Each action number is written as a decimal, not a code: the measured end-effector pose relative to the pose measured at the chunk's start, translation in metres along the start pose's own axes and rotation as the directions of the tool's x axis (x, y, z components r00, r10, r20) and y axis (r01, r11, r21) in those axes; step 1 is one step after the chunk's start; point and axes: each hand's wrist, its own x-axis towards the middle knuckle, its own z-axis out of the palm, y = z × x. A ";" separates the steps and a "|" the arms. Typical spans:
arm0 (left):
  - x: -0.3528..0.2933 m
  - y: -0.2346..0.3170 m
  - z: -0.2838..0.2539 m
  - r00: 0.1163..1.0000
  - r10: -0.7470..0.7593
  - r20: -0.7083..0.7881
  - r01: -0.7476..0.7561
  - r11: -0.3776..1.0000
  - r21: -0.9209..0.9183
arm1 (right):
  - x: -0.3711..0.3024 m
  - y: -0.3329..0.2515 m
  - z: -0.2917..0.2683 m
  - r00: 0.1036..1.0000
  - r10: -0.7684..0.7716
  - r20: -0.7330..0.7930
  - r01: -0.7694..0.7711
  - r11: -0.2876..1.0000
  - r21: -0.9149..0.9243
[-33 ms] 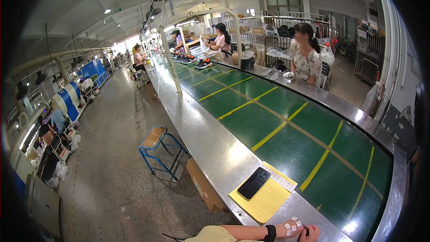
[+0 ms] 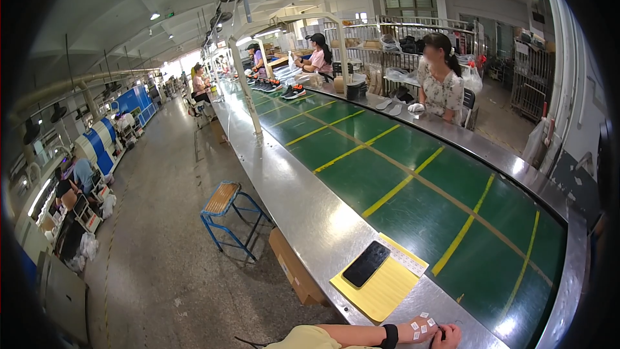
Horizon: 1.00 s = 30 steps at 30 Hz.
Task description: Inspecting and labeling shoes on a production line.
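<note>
My left hand lies at the near edge of the metal table border, with several small white stickers on its back and a black band on the wrist. Its fingers are mostly hidden. Close against it, my right hand is closed, with a thin dark thing at its fingers, too small to name. Just beyond my hands a yellow ruled pad lies on the border. A black phone rests on the pad, and a white sheet of printed labels sticks out along the pad's right side.
A green conveyor belt with yellow stripes runs away beside the metal border. Shoes stand far along it. Across the belt sits a co-worker in a floral top. A blue-legged stool and cardboard box are at left.
</note>
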 end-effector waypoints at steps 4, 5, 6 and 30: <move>0.004 0.000 -0.008 0.999 -0.002 0.033 0.002 1.000 0.000 | 0.000 0.000 0.000 1.000 0.008 0.002 -0.008 1.000 0.014; 0.005 0.000 -0.009 0.998 -0.008 0.064 0.008 1.000 -0.008 | 0.000 0.000 0.000 1.000 0.024 0.012 -0.025 1.000 0.012; 0.006 0.000 -0.010 0.996 -0.012 0.094 0.014 1.000 -0.018 | 0.000 0.000 0.000 1.000 0.025 0.012 -0.025 1.000 0.012; 0.000 -0.007 0.017 0.999 0.030 -0.014 -0.031 0.998 -0.059 | 0.000 0.002 -0.002 0.999 0.040 0.026 -0.041 0.999 0.018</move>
